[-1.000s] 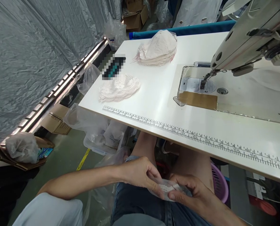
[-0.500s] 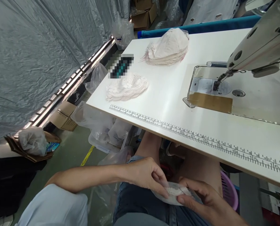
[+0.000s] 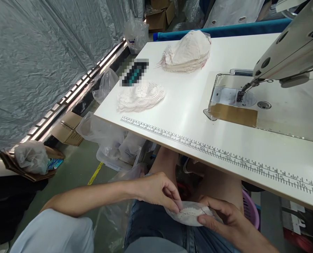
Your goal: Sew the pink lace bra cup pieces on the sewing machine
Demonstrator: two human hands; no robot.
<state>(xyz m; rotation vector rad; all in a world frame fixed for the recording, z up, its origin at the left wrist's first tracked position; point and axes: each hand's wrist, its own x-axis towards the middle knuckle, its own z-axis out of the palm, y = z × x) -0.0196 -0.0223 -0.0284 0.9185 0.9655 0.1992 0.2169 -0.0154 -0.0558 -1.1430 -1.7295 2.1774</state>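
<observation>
Over my lap, below the table edge, both hands pinch a small clear plastic bag of white lace pieces [image 3: 189,214]. My left hand [image 3: 156,191] grips its left end with fingers closed. My right hand [image 3: 221,218] holds the right end, thumb on top. On the white sewing table [image 3: 188,116] lies a small pile of white lace pieces [image 3: 140,96], and farther back a taller stack of pinkish fabric cups [image 3: 188,52].
A sewing machine [image 3: 285,49] stands at the right, its needle over a metal plate [image 3: 231,96]. A printed ruler [image 3: 219,154] runs along the table's front edge. Plastic bags [image 3: 106,137] and cardboard boxes [image 3: 67,128] sit on the floor at left; a purple basket [image 3: 248,211] is under the table.
My hands have shifted slightly and worked the bag between the fingers; it stays over my lap. The view moved a little.
</observation>
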